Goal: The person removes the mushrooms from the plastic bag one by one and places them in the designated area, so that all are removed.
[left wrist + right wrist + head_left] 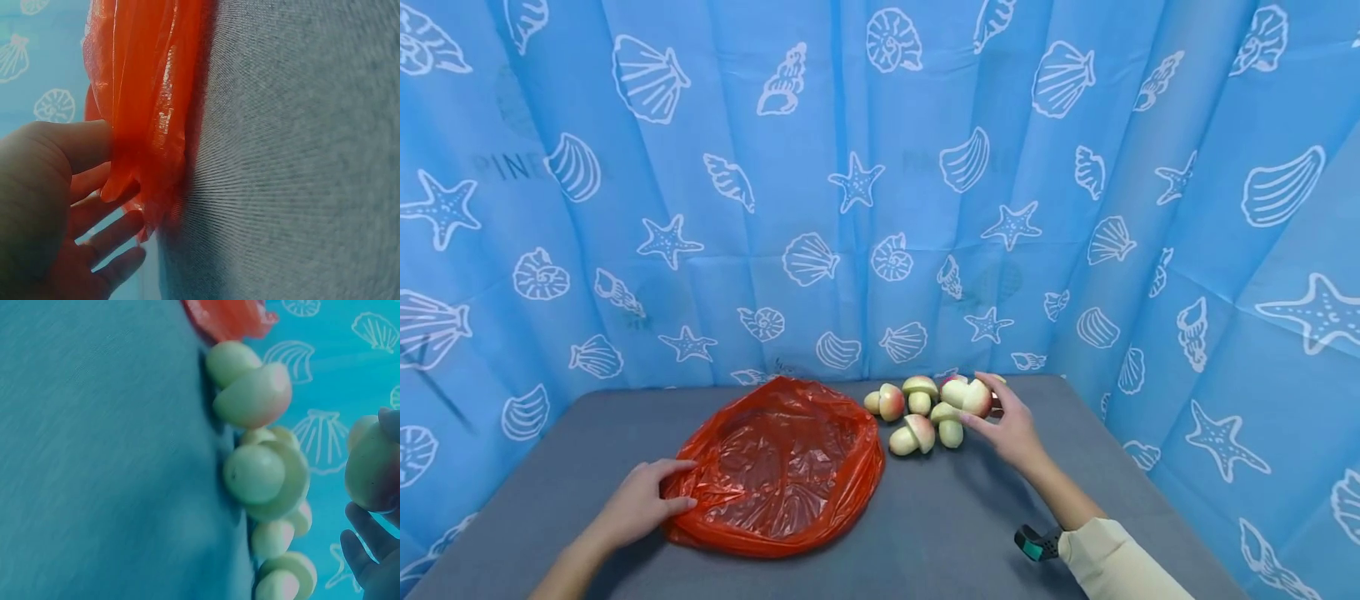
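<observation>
A red plastic bag (850, 510) lies spread on the table with its wide mouth facing up. My left hand (643, 498) pinches the bag's left rim; in the left wrist view the thumb (81, 140) is on the near side of the film and fingers are behind it. To the right, my right hand (1011, 429) holds a toy mushroom (976, 398) with a pale stem and reddish cap. The right wrist view shows this mushroom (370, 472) raised off the table. Just left of it are several similar mushrooms (913, 436), lying or standing close together.
Grey cloth covers the table (925, 533). A blue curtain (850, 208) with white shell prints hangs along the back and sides. On my right wrist sits a dark band (1037, 543), beside a cream sleeve (1120, 558).
</observation>
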The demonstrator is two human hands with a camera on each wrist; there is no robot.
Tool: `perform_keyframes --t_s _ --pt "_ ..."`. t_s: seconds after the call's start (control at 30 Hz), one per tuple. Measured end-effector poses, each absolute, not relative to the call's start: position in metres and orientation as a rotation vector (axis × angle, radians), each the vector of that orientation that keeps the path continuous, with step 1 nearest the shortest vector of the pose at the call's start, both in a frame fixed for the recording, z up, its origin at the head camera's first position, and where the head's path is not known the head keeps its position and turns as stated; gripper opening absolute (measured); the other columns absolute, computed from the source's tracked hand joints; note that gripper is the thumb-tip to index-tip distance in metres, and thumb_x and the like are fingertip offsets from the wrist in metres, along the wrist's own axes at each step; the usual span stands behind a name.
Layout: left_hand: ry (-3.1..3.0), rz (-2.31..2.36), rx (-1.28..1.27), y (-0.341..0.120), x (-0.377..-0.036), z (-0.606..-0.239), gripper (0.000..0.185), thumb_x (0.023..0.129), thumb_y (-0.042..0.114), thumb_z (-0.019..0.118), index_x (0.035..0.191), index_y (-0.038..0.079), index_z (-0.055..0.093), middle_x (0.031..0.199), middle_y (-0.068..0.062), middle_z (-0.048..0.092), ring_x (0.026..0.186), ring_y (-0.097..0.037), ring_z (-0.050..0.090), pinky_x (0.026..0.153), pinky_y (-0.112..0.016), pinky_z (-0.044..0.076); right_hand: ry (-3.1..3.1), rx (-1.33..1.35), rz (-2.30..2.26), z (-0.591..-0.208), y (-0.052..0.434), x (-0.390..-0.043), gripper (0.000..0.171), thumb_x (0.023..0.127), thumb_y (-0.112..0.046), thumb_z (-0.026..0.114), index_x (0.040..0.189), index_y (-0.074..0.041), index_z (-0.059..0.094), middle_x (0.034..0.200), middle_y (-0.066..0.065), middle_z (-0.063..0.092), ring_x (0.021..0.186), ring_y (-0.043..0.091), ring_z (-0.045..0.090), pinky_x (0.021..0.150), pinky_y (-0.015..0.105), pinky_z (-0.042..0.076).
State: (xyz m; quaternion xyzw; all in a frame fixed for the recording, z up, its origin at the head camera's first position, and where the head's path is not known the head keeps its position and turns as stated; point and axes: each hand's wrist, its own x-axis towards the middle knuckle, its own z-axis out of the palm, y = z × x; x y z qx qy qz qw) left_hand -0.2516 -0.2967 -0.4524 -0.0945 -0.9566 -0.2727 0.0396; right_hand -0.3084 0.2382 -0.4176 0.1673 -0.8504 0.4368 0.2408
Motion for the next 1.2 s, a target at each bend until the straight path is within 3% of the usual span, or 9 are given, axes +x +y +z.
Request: perform_keyframes --t_s 0.1,0.27,0.47,0.7,1.2 --pt "-2.921 -0.791 -0.299 -0.296 -0.251 -0.451 0.052 0.077 0.027 0.081 0.12 0.002 0.066 0.116 -0.019 0.063 0.102 -0.037 0.055 0.086 -0.058 0.042 -2.334 0.436 1.161 -0.423 0.248 -0.305 0.066 0.079 -0.008 0.081 0.137 -0.002 0.05 0.129 0.021 0.055 0.096 0.033 0.06 0.079 0.051 0.05" --pt "-2.933 -0.873 -0.309 -0.298 -0.252 -0.45 0.055 0.08 0.03 0.079 0.123 0.0 0.063 0.119 -0.022 0.061 0.11 -0.044 0.054 0.089 -0.061 0.041 -2.393 0.352 1.119 -0.43 0.265 -0.301 0.065 0.079 -0.011 0.081 0.135 -0.001 0.05 0.115 0.021 0.06 0.09 0.031 0.06 0.075 0.047 0.051" --pt "-2.953 -0.989 -0.22 -0.3 -0.25 -0.45 0.059 0.082 0.034 0.077 0.128 0.002 0.06 0.126 -0.027 0.056 0.117 -0.048 0.049 0.091 -0.062 0.041 -2.524 0.29 1.1 -0.434 0.282 -0.299 0.064 0.083 -0.017 0.078 0.138 -0.002 0.048 0.125 0.024 0.056 0.093 0.032 0.061 0.073 0.041 0.05" --pt "-2.93 -1.022 -0.198 -0.301 -0.251 -0.449 0.058 0.082 0.032 0.078 0.128 0.001 0.059 0.123 -0.024 0.058 0.103 -0.034 0.06 0.083 -0.051 0.05 -2.644 0.25 1.021 -0.44 0.292 -0.302 0.065 0.084 -0.019 0.077 0.139 -0.001 0.048 0.131 0.026 0.053 0.103 0.037 0.058 0.081 0.049 0.047" --pt "-2.891 -1.052 -0.202 -0.304 -0.254 -0.451 0.058 0.084 0.033 0.076 0.129 0.001 0.058 0.123 -0.023 0.058 0.107 -0.04 0.057 0.083 -0.051 0.051 -2.725 0.207 0.963 -0.455 0.293 -0.318 0.066 0.082 -0.02 0.078 0.137 0.001 0.048 0.133 0.03 0.05 0.119 0.046 0.049 0.094 0.057 0.04"
